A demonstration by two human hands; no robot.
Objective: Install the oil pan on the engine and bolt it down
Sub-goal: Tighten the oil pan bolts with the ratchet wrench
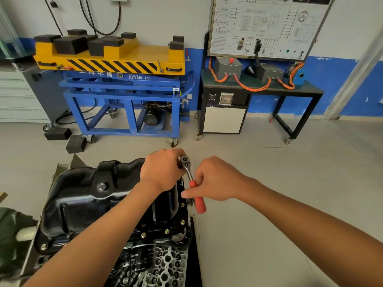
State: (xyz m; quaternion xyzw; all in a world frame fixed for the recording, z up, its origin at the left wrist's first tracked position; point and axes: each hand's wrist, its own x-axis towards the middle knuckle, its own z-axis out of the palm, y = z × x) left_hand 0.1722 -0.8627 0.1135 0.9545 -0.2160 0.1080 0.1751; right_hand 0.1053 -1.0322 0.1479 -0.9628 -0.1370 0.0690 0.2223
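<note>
A black oil pan (83, 195) lies on top of the engine (157, 264), low and left of centre. Several brass-coloured bolts (166, 231) sit along its near flange. A ratchet wrench (196, 195) with a red handle stands over the pan's far right corner. My left hand (163, 168) grips the ratchet's metal head from the left. My right hand (215, 179) holds the red handle, thumb along it. The socket and the bolt under the head are hidden by my left hand.
A blue and yellow lift cart (122, 83) stands behind the engine. A black bench with orange cables (259, 88) and a wiring panel (265, 25) stand at the back right. Two black blocks (66, 138) lie on the floor at left. Grey floor spreads to the right.
</note>
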